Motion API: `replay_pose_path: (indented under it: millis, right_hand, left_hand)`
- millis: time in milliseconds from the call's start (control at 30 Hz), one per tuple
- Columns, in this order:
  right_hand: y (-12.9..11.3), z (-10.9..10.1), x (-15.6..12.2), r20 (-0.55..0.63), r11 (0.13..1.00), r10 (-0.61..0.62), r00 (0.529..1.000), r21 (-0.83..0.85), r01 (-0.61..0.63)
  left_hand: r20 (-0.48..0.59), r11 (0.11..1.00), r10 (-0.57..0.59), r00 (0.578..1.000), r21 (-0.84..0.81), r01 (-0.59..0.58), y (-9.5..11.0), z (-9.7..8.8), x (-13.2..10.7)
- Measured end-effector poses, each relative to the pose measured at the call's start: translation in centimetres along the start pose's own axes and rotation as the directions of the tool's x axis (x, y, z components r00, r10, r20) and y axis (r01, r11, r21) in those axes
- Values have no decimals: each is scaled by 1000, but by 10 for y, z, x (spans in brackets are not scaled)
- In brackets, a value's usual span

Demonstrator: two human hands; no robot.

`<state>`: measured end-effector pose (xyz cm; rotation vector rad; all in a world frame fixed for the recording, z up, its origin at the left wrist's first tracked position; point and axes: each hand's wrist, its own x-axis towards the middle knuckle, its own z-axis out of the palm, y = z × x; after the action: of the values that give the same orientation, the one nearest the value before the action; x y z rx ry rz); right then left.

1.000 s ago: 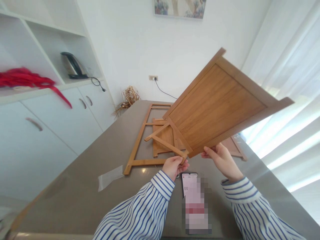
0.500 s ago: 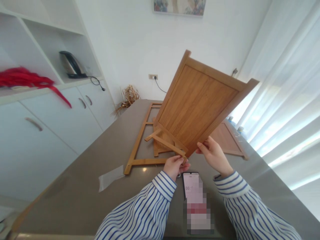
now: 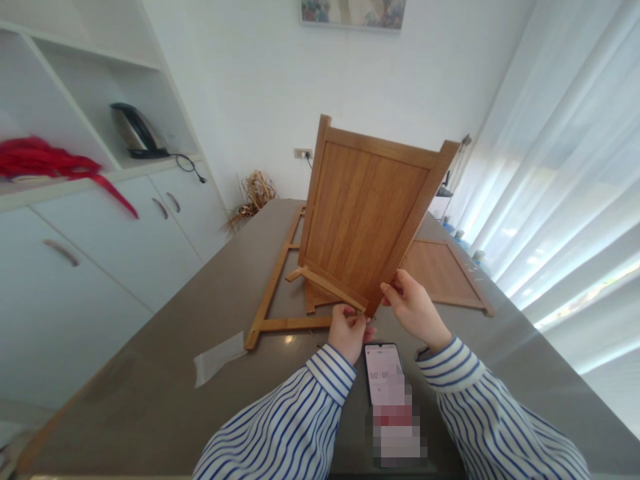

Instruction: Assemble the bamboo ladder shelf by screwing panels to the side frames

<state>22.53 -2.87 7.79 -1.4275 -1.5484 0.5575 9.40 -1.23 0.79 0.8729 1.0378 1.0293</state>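
Note:
A framed bamboo panel (image 3: 367,217) stands nearly upright above the grey table (image 3: 160,393), held by its near lower corner. My left hand (image 3: 349,332) is closed in a pinch at that corner, where a thin wooden bar (image 3: 325,285) meets the panel. What its fingertips hold is too small to make out. My right hand (image 3: 413,312) grips the panel's lower right edge. Both sleeves are blue-striped.
A wooden ladder-like frame (image 3: 278,280) and another flat bamboo panel (image 3: 443,273) lie on the table behind. A phone (image 3: 384,373) lies near my wrists, a clear plastic bag (image 3: 219,357) to the left. White cabinets with a kettle (image 3: 133,130) stand left; curtains hang right.
The panel has swung from leaning far to the right up to nearly vertical. Both hands stayed at its lower corner and drew slightly closer together.

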Motion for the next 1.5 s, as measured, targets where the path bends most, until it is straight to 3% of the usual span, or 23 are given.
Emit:
replay_pose_path:
  millis: [167,400,967,1167,1333,1500]
  right_hand:
    - [-8,4,0,-2,997,-26,1000,-74,26]
    - [-14,10,-1,-19,985,-56,998,-164,52]
    - [-23,22,-8,-63,978,-67,996,-202,53]
    - [-32,26,-12,-112,970,-70,991,-240,41]
    - [-32,33,-18,-141,970,-34,989,-242,-2]
    - [-29,37,-21,-144,978,-21,989,-207,-10]
  left_hand:
    - [92,958,165,982,222,-181,-6,-5,0]
    - [56,829,256,965,501,-249,8,-5,-12]
    - [-34,644,315,949,742,-187,12,-6,-4]
    - [35,466,326,945,864,-193,20,-2,-14]
    - [69,319,305,950,932,-170,17,-5,-7]
    - [87,251,302,949,954,-167,12,-6,-2]
